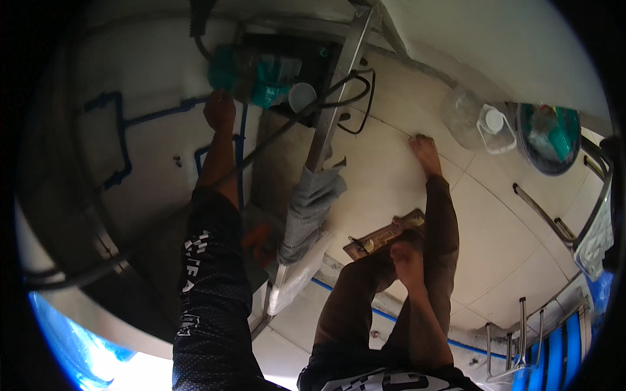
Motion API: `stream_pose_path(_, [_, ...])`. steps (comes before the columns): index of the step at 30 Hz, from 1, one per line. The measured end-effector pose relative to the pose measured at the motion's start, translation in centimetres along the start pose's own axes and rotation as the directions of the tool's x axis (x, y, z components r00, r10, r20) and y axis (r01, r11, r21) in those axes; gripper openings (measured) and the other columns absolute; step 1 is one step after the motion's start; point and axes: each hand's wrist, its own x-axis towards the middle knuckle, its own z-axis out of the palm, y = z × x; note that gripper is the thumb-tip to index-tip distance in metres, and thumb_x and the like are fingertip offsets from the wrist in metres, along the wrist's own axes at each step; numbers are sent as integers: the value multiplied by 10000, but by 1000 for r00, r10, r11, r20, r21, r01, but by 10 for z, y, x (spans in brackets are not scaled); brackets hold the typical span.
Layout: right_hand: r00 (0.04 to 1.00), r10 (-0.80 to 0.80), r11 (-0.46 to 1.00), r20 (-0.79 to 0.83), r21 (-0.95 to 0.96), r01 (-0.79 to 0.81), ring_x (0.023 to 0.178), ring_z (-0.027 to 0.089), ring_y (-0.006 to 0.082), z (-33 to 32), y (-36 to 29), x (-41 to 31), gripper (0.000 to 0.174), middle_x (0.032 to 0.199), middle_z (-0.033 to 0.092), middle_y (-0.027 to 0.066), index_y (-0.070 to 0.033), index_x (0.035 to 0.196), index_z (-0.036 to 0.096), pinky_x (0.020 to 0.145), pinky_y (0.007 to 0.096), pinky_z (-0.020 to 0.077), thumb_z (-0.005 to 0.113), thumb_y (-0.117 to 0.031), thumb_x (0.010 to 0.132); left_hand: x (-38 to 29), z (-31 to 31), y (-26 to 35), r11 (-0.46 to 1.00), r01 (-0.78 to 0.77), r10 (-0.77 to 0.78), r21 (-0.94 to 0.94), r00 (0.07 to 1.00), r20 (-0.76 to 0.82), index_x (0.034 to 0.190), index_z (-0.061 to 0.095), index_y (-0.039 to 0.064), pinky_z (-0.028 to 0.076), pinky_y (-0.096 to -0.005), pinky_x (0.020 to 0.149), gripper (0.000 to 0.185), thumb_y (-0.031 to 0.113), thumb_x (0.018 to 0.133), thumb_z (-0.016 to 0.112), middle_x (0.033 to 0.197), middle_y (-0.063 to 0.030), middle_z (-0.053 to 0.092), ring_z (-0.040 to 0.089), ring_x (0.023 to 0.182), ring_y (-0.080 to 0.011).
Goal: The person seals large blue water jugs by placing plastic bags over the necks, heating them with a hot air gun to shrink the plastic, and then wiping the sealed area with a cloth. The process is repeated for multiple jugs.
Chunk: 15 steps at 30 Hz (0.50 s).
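Observation:
My left hand (219, 112) reaches toward the back wall, its fingers curled just below a teal plastic item (222, 71); whether it grips that item cannot be told. To its right, a dark crate or shelf (313, 46) bears a teal plastic container (267, 93), clear containers (289, 69) and a white round cup or tub (302, 97). My right hand (407, 259) rests at my bent knee, its fingers partly hidden in shadow. Beneath me lies a low wooden board or stool (364, 244).
A steel leg (337, 97) with grey cloth (310, 210) stands between my left arm and the tiles. A black hose (274, 137) crosses it. Blue pipes (122, 141) line the wall. Rightward are a clear jug (462, 119), a dark tub (525, 146) and a metal-legged chair (543, 210).

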Motion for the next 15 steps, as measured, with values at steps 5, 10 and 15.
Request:
stream_pose_path(5, [999,47,984,8,169,-48,770,703,261,-48,-50,11,144,838,706,131,-40,985,665,660,359,535,603,-135,896,44,40,-7,986,-152,149,65,987,53,1229,668,146,502,-481,924,464,409,847,669,1220,-205,645,613,1128,-383])
stream_pose_path(10, [996,74,973,-53,224,-60,697,673,211,-62,-69,17,145,796,690,126,-24,980,656,637,331,524,615,-146,911,29,37,-2,969,130,-110,212,989,-103,960,768,257,533,-459,779,253,447,861,634,931,-53,746,707,903,-301])
stream_pose_path(15, [987,-9,965,160,262,-34,868,655,192,-54,-91,23,271,986,689,105,-32,1125,622,770,322,517,640,-223,933,17,-6,0,974,201,-169,105,951,-258,962,776,219,557,-450,720,232,389,846,668,941,-73,748,711,876,-305])
